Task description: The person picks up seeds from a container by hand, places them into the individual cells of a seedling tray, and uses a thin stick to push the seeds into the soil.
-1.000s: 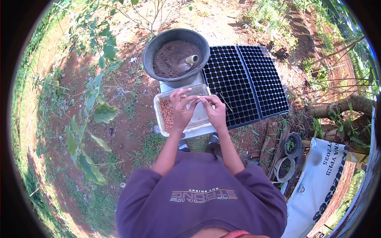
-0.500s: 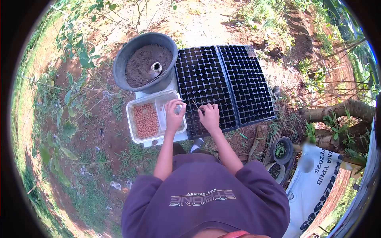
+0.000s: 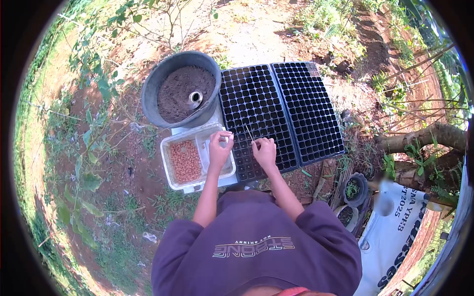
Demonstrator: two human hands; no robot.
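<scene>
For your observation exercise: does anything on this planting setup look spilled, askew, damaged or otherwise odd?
Nothing stands out. The soil sits inside the tub, the seeds stay in the clear container, and the two trays lie side by side. A small cup lies tipped in the soil.

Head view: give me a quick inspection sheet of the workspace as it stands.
Surface: bare red soil with grass patches.
Job's things: clear seed container holding reddish seeds; two black seedling trays, cells look unfilled; dark tub of soil with a scoop in it.
Clutter: small pots, white printed sack.
Hands: left hand over the container; right hand over the near tray, holding a thin stick.
Cables: nothing seen.
Surroundings: shrubs, tree trunk.
</scene>
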